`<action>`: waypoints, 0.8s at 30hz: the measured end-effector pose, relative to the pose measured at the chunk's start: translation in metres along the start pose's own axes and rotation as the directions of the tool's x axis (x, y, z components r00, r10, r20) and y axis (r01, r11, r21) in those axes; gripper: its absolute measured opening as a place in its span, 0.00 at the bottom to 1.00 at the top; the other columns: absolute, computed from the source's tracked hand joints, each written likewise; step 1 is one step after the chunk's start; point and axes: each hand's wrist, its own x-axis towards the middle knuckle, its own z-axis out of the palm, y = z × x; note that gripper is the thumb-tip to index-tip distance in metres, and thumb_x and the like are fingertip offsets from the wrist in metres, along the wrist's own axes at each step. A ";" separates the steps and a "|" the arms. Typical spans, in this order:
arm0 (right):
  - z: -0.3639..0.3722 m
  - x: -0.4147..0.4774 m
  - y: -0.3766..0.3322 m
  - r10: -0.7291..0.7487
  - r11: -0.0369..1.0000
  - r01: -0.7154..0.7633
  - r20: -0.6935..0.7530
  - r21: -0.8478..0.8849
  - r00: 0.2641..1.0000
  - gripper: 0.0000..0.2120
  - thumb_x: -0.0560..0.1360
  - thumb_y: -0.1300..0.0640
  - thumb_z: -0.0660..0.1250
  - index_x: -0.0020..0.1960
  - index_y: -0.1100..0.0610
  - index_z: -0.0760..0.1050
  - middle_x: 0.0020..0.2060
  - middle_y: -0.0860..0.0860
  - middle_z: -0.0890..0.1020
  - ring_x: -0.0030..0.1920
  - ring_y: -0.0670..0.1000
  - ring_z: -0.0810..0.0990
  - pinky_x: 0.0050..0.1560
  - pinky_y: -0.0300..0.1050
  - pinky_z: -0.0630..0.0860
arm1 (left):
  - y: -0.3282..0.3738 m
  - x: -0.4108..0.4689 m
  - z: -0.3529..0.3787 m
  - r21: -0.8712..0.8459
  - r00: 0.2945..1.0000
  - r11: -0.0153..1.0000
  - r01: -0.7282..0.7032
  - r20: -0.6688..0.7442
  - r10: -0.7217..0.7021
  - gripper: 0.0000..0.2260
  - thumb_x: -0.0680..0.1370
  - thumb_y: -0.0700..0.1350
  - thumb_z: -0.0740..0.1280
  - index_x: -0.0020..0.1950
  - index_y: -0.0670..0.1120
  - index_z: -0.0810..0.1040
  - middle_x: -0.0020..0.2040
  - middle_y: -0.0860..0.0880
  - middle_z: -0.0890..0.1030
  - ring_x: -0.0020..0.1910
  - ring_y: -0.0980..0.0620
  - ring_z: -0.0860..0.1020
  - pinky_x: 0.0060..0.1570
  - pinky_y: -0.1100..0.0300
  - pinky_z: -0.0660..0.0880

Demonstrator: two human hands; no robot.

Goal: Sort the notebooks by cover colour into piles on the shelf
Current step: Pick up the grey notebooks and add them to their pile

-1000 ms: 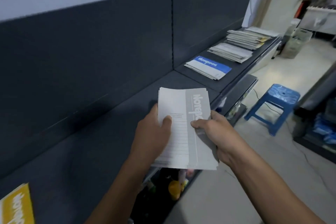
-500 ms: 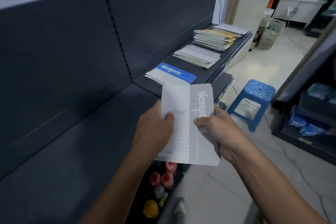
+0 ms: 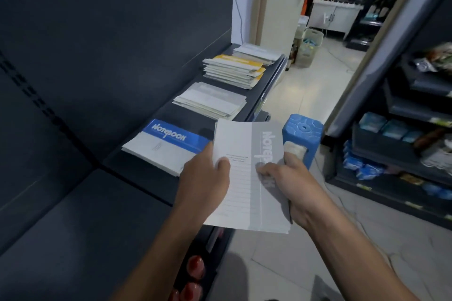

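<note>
Holding: a small stack of grey-banded notebooks [image 3: 247, 176] is gripped at centre frame, above the front edge of the dark shelf [image 3: 80, 222].
Left hand [image 3: 205, 178]: closed on the stack's left edge, thumb pressed on the top cover.
Right hand [image 3: 286, 178]: closed on the right edge, thumb laid across the grey band.
Blue pile [image 3: 166, 144]: laid on the shelf just left of the held stack.
Grey pile [image 3: 210, 100]: set beyond the blue pile, toward upper centre.
Yellow pile [image 3: 234, 71]: stacked farther back.
Farthest pile [image 3: 256, 52]: cover colour cannot be told.
Blue plastic stool [image 3: 303, 134]: seen on the floor, right of the stack.
</note>
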 end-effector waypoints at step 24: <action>-0.197 0.293 -0.122 0.032 0.999 -0.033 -0.048 -0.020 0.998 0.12 0.76 0.65 0.68 0.58 0.56 0.76 0.51 0.57 0.86 0.51 0.59 0.86 0.54 0.60 0.83 | 0.183 0.261 0.174 0.043 0.999 0.999 -0.023 -0.033 0.024 0.11 0.82 0.48 0.61 0.63 0.53 0.76 0.52 0.56 0.80 0.46 0.55 0.73 0.46 0.60 0.66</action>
